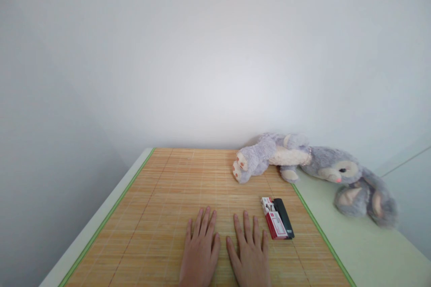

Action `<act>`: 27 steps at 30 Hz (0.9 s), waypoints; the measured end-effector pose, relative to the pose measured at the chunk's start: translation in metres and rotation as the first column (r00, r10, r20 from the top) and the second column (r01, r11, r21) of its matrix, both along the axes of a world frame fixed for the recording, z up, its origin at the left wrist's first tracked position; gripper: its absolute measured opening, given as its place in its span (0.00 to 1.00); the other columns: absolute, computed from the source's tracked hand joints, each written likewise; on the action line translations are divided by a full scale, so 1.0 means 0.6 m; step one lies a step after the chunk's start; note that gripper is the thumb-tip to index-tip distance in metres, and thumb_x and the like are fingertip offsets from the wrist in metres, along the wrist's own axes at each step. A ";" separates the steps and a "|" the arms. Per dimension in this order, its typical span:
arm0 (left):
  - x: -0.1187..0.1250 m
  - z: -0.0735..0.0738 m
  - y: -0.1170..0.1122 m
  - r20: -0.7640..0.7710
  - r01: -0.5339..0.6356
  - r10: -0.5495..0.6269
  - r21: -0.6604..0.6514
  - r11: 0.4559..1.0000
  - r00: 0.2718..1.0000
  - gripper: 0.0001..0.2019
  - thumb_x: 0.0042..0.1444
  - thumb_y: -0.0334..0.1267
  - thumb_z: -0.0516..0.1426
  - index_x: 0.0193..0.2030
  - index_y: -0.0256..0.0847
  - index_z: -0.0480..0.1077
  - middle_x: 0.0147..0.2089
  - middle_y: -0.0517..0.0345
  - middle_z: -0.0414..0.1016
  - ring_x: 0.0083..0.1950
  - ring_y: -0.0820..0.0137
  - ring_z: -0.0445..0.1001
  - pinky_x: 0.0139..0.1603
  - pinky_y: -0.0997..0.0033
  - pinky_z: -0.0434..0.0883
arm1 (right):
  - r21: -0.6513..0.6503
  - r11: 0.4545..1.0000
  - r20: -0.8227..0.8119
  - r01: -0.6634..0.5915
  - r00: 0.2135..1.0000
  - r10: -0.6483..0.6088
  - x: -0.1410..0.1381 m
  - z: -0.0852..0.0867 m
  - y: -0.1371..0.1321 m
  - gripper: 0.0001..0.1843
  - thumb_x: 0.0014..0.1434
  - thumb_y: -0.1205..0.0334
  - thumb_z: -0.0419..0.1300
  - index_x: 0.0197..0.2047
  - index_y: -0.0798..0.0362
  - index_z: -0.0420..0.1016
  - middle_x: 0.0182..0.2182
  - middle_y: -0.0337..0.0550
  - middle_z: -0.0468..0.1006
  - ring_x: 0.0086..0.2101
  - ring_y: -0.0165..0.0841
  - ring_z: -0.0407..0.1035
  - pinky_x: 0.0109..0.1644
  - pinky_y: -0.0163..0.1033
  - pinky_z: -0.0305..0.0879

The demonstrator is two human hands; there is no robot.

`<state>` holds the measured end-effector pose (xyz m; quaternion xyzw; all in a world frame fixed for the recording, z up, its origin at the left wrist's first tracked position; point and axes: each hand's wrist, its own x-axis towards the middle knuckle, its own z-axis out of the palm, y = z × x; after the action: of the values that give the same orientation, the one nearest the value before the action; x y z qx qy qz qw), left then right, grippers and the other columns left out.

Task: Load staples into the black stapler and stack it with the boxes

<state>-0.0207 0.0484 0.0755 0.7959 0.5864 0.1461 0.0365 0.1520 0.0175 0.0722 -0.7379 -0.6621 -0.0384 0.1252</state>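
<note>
My left hand (200, 249) lies flat, palm down, on the bamboo mat (168, 197), its fingers stretched forward. Beside it my right hand (249, 251) rests the same way, fingers slightly spread; a small gap separates the two thumbs. Neither hand holds anything. Just beyond the right hand's fingertips, to the right, sits a small red and white box (276, 225), with small metallic pieces showing at its far, open-looking part. A slim black object (283, 217), perhaps a stapler, lies along the box's right side; its exact kind is hard to make out.
A grey plush rabbit (289, 156) lies on its side along the back right, its legs on the mat and its head (336, 166) on the pale tabletop (363, 246). A green edging (325, 231) borders the mat. White walls (215, 54) rise behind the table.
</note>
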 end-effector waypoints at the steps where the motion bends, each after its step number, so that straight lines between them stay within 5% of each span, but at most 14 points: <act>1: 0.000 0.001 -0.001 -0.001 0.001 -0.001 -0.005 1.000 1.000 0.32 0.70 0.40 0.45 0.78 0.57 0.40 0.81 0.65 0.42 0.80 0.58 0.44 0.77 0.42 0.47 | -0.002 1.000 0.002 0.000 1.000 0.000 0.000 0.001 -0.001 0.35 0.69 0.41 0.49 0.75 0.40 0.54 0.75 0.44 0.48 0.73 0.58 0.42 0.71 0.72 0.39; 27: 0.002 0.005 -0.002 0.028 -0.011 0.012 -0.037 0.999 1.000 0.33 0.71 0.45 0.46 0.79 0.56 0.39 0.81 0.65 0.41 0.81 0.58 0.42 0.78 0.42 0.46 | -0.113 0.994 0.013 0.009 1.000 -0.008 0.000 0.012 -0.003 0.36 0.70 0.40 0.45 0.77 0.40 0.47 0.76 0.43 0.42 0.74 0.51 0.40 0.73 0.70 0.36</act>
<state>-0.0198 0.0474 0.0784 0.7896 0.5930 0.1465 0.0586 0.1519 0.0159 0.0791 -0.7464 -0.6608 -0.0060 0.0789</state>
